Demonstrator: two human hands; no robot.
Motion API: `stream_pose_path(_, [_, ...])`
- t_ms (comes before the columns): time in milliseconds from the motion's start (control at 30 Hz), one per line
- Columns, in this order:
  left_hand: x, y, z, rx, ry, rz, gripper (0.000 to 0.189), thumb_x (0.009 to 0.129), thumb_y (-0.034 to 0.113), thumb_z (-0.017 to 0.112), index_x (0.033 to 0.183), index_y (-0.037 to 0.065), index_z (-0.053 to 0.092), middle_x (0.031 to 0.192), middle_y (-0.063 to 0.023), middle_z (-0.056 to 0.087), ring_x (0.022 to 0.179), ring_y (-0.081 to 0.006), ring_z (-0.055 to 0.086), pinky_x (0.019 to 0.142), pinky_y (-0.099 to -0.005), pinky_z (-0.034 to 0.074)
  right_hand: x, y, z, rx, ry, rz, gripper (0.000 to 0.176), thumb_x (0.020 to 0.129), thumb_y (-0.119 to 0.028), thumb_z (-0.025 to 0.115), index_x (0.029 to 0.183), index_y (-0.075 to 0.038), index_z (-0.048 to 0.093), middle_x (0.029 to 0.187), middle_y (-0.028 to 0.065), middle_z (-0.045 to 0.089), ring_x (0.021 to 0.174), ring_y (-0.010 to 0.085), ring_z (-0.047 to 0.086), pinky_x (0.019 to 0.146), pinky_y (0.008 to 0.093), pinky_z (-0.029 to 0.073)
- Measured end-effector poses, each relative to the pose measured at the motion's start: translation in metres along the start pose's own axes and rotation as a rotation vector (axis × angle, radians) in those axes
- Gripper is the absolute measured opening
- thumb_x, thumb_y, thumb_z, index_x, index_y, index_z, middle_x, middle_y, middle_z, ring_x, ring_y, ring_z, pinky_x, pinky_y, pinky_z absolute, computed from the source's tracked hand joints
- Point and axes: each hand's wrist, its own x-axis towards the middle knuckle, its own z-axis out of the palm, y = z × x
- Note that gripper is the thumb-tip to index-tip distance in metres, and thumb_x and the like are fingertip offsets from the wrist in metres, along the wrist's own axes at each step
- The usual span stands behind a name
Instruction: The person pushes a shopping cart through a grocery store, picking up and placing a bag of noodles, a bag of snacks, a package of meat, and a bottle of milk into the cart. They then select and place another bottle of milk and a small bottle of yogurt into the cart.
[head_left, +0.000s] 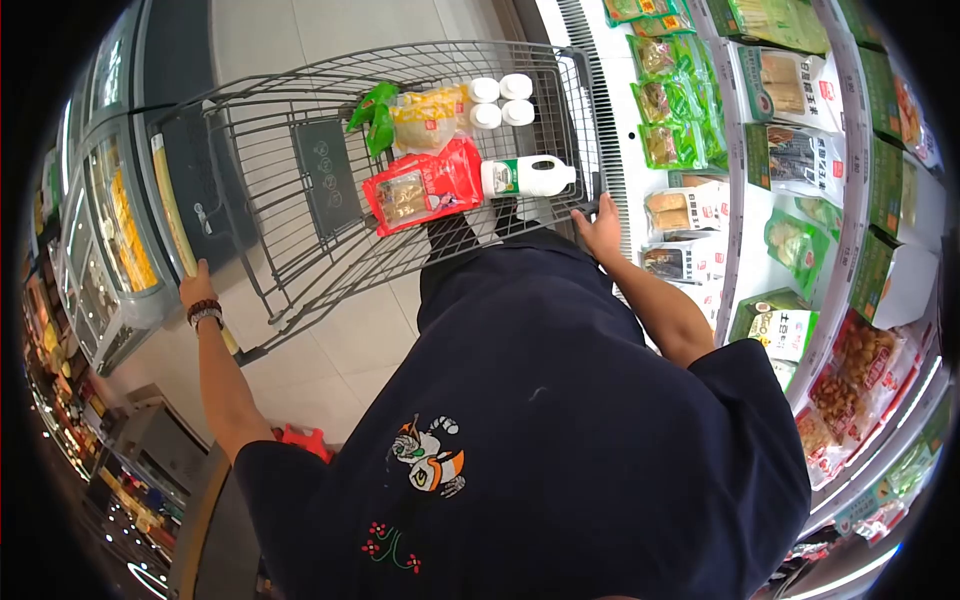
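Steering step, seemingly: left hand (197, 287) grips yellow bar handle (170, 200) of grey wire cart (322, 185), right hand (602, 234) clasps its near right corner (595, 184); turning needs both.

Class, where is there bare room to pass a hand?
Bare: a gap between four bottles and the cart's end; tiled floor between cart, left arm and dark shirt. Crowded: mid-basket, with red pack, yellow bag and white jug.

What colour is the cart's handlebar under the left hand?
The handlebar is pale yellow; it shows best in the head view.
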Motion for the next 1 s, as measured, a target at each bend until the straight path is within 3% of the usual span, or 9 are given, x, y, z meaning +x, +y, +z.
stream_pose_path(100, [0.005,0.007,0.005,-0.084,-0.037,-0.021,0.056,0.083,0.049,0.065,0.100,-0.004,0.071,0.076,-0.0162,0.069,0.065,-0.0290,0.068,0.061,-0.0415,0.053,0.003,-0.006,0.004,0.001,-0.024,0.022,0.088,0.080,-0.037,0.079,0.140,0.015,0.040,0.141,0.0343,0.046,0.135,0.0444,0.042,0.113,0.0432,0.037])
stream_pose_path(233, [0.018,0.024,0.006,-0.141,-0.031,-0.089,0.041,0.083,0.040,0.069,0.096,0.001,0.069,0.061,-0.0045,0.054,0.045,-0.0186,0.053,0.041,-0.0344,0.042,0.007,-0.015,0.012,0.035,-0.065,0.047,0.091,0.079,-0.037,0.080,0.141,0.015,0.038,0.139,0.0356,0.046,0.134,0.0457,0.042,0.112,0.0441,0.038])
stream_pose_path(333, [0.033,0.020,0.017,-0.131,-0.103,-0.111,0.053,0.084,0.047,0.066,0.106,-0.001,0.070,0.066,-0.0098,0.062,0.052,-0.0228,0.062,0.047,-0.0373,0.050,0.013,-0.021,0.029,-0.028,-0.024,0.044,0.091,0.077,-0.037,0.081,0.141,0.014,0.039,0.138,0.0348,0.047,0.133,0.0451,0.044,0.111,0.0443,0.039])
stream_pose_path(733, [0.080,0.047,0.011,-0.240,-0.303,-0.144,0.038,0.088,0.042,0.067,0.102,0.006,0.070,0.055,-0.0043,0.058,0.038,-0.0132,0.050,0.037,-0.0300,0.038,0.078,-0.077,0.040,-0.083,-0.050,0.271,0.085,0.075,-0.039,0.078,0.139,0.010,0.047,0.131,0.0293,0.058,0.123,0.0403,0.057,0.104,0.0435,0.047])
stream_pose_path(867, [0.103,0.048,0.023,-0.316,-0.330,-0.182,0.043,0.088,0.041,0.070,0.111,0.005,0.072,0.055,-0.0043,0.059,0.037,-0.0132,0.049,0.035,-0.0290,0.037,0.117,-0.094,0.037,0.109,-0.014,0.243,0.084,0.077,-0.039,0.077,0.139,0.011,0.048,0.135,0.0308,0.056,0.125,0.0394,0.057,0.108,0.0415,0.043])
stream_pose_path(900, [0.094,0.061,0.019,-0.313,-0.337,-0.184,0.043,0.088,0.041,0.071,0.112,0.005,0.072,0.055,-0.0042,0.059,0.037,-0.0130,0.049,0.035,-0.0287,0.037,0.129,-0.073,0.036,0.224,-0.058,0.297,0.085,0.078,-0.039,0.077,0.139,0.013,0.047,0.135,0.0318,0.056,0.125,0.0365,0.058,0.106,0.0383,0.044])
stream_pose_path(1000, [0.089,0.069,0.013,-0.343,-0.345,-0.207,0.042,0.088,0.040,0.072,0.113,0.005,0.072,0.055,-0.0041,0.059,0.036,-0.0125,0.049,0.034,-0.0280,0.037,0.148,-0.091,0.030,0.505,0.014,0.278,0.085,0.082,-0.036,0.076,0.142,0.013,0.041,0.132,0.0312,0.058,0.121,0.0285,0.061,0.099,0.0312,0.047])
